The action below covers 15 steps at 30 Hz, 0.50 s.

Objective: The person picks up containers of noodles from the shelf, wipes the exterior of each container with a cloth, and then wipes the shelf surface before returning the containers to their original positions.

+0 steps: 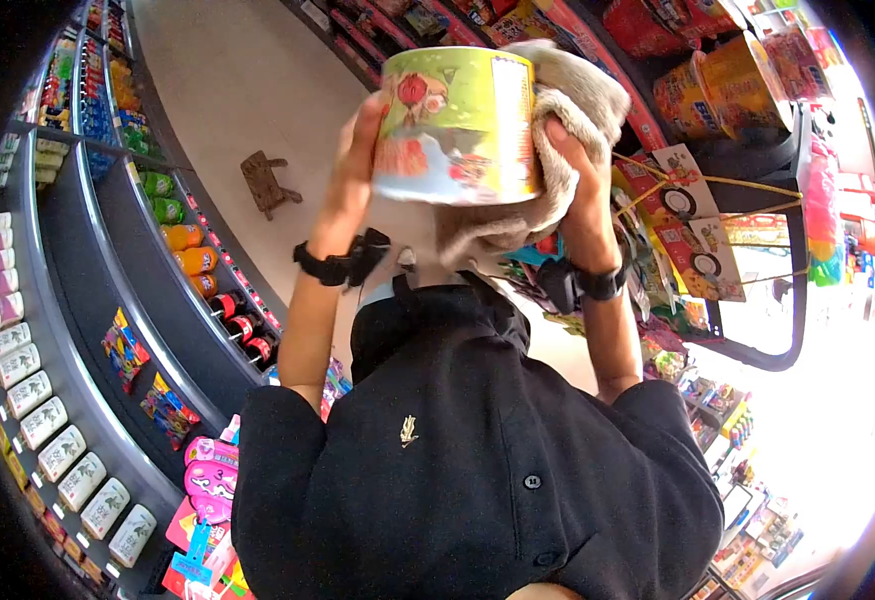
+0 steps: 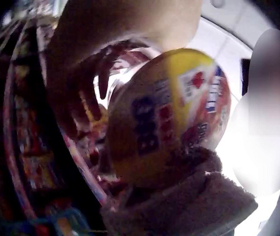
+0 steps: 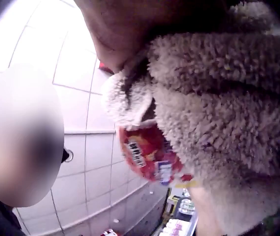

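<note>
An instant noodle tub (image 1: 447,130) with a green and yellow printed side is held up in front of the chest. My left hand (image 1: 357,155) grips it from the left. Its printed lid (image 2: 152,113) faces the left wrist camera, beside the curved fingers. My right hand (image 1: 585,185) holds a fluffy grey-brown cloth (image 1: 557,130) against the tub's right side, thumb over the fabric. Thick folds of the cloth (image 3: 218,103) fill much of the right wrist view, with part of the red lid (image 3: 147,152) showing below. Most right fingers are hidden by the cloth.
Shelves with white bottles (image 1: 62,450) and drinks run along the left. At the upper right, more noodle tubs (image 1: 722,90) stand on a shelf, near cards (image 1: 697,250) and a black rack frame (image 1: 792,330). A small wooden stool (image 1: 269,184) stands on the floor.
</note>
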### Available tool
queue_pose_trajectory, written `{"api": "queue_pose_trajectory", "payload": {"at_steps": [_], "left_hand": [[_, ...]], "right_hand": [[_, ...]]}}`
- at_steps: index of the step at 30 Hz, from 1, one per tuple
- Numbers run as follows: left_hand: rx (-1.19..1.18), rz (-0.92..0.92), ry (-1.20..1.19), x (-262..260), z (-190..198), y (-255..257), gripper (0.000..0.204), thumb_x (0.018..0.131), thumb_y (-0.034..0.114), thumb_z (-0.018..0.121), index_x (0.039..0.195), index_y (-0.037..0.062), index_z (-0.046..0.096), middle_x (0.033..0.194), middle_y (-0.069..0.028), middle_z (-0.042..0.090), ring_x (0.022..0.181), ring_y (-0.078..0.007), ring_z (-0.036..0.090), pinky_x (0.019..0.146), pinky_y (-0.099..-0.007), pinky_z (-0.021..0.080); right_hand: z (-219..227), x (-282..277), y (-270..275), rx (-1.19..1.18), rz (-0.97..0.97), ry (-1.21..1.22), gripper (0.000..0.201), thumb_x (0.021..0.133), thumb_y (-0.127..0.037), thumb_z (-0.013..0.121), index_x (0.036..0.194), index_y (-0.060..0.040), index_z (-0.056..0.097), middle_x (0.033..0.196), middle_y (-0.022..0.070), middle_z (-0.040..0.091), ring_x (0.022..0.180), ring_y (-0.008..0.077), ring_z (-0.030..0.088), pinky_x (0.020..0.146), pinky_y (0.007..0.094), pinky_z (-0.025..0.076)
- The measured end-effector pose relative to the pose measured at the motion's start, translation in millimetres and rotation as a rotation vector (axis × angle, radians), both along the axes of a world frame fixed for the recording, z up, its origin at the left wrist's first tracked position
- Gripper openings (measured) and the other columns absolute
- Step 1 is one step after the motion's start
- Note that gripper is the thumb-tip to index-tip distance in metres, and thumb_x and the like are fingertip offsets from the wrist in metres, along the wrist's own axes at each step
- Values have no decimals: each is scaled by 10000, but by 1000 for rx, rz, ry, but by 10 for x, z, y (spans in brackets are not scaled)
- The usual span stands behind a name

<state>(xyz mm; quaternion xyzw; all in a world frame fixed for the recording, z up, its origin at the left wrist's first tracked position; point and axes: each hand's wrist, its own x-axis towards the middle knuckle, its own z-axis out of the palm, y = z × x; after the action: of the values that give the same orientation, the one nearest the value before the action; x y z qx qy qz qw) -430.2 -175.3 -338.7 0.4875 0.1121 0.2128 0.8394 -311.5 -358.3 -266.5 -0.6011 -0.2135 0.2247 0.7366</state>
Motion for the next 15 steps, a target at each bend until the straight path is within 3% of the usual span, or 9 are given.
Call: {"api": "queue_pose_trajectory", "payload": {"at_steps": [1, 2, 4, 6, 10, 12, 13, 14, 15], "left_hand": [[116, 27, 65, -8, 100, 95, 872, 790, 615, 663, 1342, -15, 421, 1198, -137, 582, 1077, -192, 597, 910, -301, 500], [110, 28, 68, -21, 94, 35, 872, 790, 615, 663, 1342, -15, 421, 1198, -137, 582, 1077, -192, 597, 910, -301, 500], [538, 73, -80, -44, 108, -148, 945, 733, 526, 773, 1377, -15, 342, 1280, -128, 519, 1170, -191, 517, 992, -309, 419], [388, -17, -45, -85, 113, -202, 1036, 676, 448, 844, 1409, -5, 268, 1335, -123, 465, 1232, -199, 450, 1042, -326, 356], [197, -93, -67, -100, 47, -224, 981, 683, 379, 841, 1411, 18, 291, 1286, -118, 505, 1180, -204, 505, 1013, -352, 401], [88, -110, -179, -71, -91, -255, 916, 684, 425, 829, 1375, 37, 368, 1220, -117, 556, 1123, -206, 552, 994, -368, 429], [88, -112, -180, -129, -207, -225, 916, 684, 425, 829, 1375, 37, 368, 1220, -117, 556, 1123, -206, 552, 994, -368, 429], [-32, -247, -177, -215, -331, -144, 881, 695, 460, 813, 1354, 40, 406, 1210, -118, 577, 1111, -212, 566, 993, -379, 436], [-150, -380, -172, -270, -460, -101, 851, 705, 494, 797, 1333, 42, 443, 1201, -120, 598, 1099, -218, 580, 993, -390, 444]], "right_hand": [[31, -56, -35, -22, -49, -67, 428, 789, -113, 694, 1180, 19, 581, 1108, 93, 637, 1056, 176, 591, 940, 339, 464], [6, -108, -69, -29, -51, -77, 564, 721, -114, 755, 1221, 27, 534, 1125, 119, 629, 1062, 212, 596, 956, 371, 464], [-112, -275, -85, -134, -92, -547, 774, 640, -152, 825, 1294, 29, 453, 1218, 146, 576, 1103, 234, 579, 988, 382, 447], [-21, -355, -98, -140, -78, -735, 949, 577, -213, 889, 1348, 21, 388, 1359, 167, 452, 1231, 230, 491, 1040, 373, 397], [185, -336, -187, -227, 19, -585, 981, 563, -218, 905, 1357, 23, 381, 1346, 156, 475, 1226, 237, 501, 1042, 365, 398], [145, -283, -258, -250, 6, -596, 867, 583, -162, 874, 1315, 18, 445, 1260, 143, 560, 1167, 242, 552, 1012, 376, 431], [124, -246, -278, -150, 33, -388, 800, 606, -137, 844, 1296, 18, 468, 1238, 136, 579, 1137, 237, 571, 996, 377, 447], [101, -185, -283, -46, 62, -183, 735, 629, -112, 813, 1277, 18, 491, 1217, 129, 598, 1107, 233, 591, 980, 377, 463], [36, -72, -330, -81, 80, -170, 620, 695, -114, 730, 1259, 26, 512, 1204, 117, 609, 1072, 217, 609, 950, 373, 485]]}}
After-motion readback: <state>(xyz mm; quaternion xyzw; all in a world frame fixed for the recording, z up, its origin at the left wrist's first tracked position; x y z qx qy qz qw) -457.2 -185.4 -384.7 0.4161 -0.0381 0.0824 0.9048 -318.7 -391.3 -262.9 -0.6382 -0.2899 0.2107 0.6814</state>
